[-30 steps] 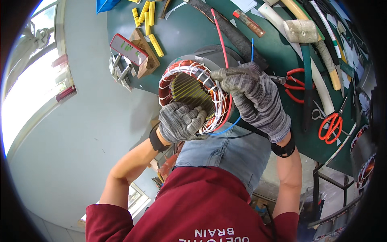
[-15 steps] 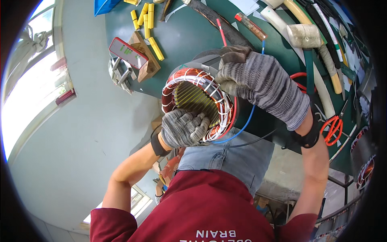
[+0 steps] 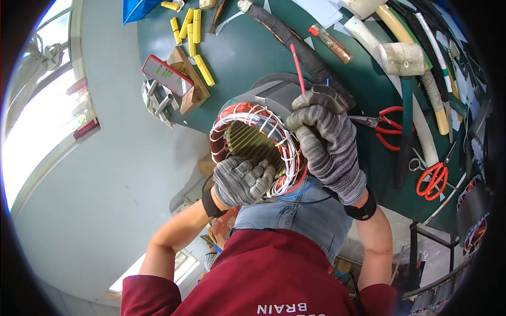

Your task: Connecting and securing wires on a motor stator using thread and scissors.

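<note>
A motor stator (image 3: 258, 110) with copper windings laced in white cord tilts toward me at the table's near edge, its open bore facing me. My left hand (image 3: 241, 180), in a grey knitted glove, is closed over the lower-left rim, its fingers curled into the bore. Beside the right rim, my right hand (image 3: 331, 142), gloved alike, is closed around lead wires. A red wire end (image 3: 298, 68) sticks up above its fingers, and a short blue tip shows beside it. Below, red, blue and black leads (image 3: 300, 194) loop from the winding; their course inside the glove is hidden.
On the green table (image 3: 232, 58) lie yellow bundles (image 3: 196, 26), a phone (image 3: 167, 75) against a wooden block, a dark wrapped stick (image 3: 295, 39) and a red-handled screwdriver (image 3: 331, 43). Rightward are a white mallet (image 3: 402, 59), red-handled pliers (image 3: 389, 128) and red scissors (image 3: 432, 180).
My right hand has drawn inward and lower, turning more upright, with the wire ends still rising from it; the red-handled pliers are now uncovered. My left hand and the stator have shifted only slightly.
</note>
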Demonstrator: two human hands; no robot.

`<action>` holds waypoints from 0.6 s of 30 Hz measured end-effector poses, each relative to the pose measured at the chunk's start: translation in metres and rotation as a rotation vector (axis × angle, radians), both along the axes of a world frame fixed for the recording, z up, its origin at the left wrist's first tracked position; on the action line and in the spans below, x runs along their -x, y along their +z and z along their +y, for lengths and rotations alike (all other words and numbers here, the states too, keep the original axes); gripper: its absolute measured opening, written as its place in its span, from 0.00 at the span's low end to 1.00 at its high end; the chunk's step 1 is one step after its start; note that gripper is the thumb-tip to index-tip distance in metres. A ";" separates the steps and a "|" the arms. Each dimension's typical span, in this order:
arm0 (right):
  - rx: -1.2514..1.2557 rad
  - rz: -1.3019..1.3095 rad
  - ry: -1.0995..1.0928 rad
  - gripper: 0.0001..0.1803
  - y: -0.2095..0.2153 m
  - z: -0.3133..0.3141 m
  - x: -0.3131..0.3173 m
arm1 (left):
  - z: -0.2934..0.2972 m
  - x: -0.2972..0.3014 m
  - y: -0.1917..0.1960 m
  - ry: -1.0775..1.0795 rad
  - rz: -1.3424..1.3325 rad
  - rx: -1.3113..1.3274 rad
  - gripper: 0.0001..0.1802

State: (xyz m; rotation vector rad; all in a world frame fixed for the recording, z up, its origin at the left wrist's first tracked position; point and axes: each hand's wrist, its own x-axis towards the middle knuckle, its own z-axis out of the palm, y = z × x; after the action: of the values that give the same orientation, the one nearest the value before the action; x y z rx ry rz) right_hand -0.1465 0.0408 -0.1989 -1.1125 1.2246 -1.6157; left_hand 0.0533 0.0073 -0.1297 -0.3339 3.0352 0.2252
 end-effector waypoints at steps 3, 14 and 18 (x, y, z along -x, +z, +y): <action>-0.017 0.057 -0.042 0.05 -0.004 0.004 -0.002 | -0.003 -0.005 -0.004 -0.029 -0.008 -0.055 0.10; 0.051 0.174 0.046 0.05 -0.007 0.008 0.009 | -0.008 -0.001 -0.001 -0.053 0.079 -0.026 0.11; -0.042 -0.091 -0.058 0.05 -0.001 0.017 0.002 | -0.009 -0.005 -0.003 -0.076 0.070 -0.057 0.11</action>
State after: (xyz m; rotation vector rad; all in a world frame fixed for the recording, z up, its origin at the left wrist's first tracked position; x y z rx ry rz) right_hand -0.1483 0.0577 -0.2001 -0.9747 1.2361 -1.6583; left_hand 0.0587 -0.0013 -0.1329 -0.2107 3.0954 0.3233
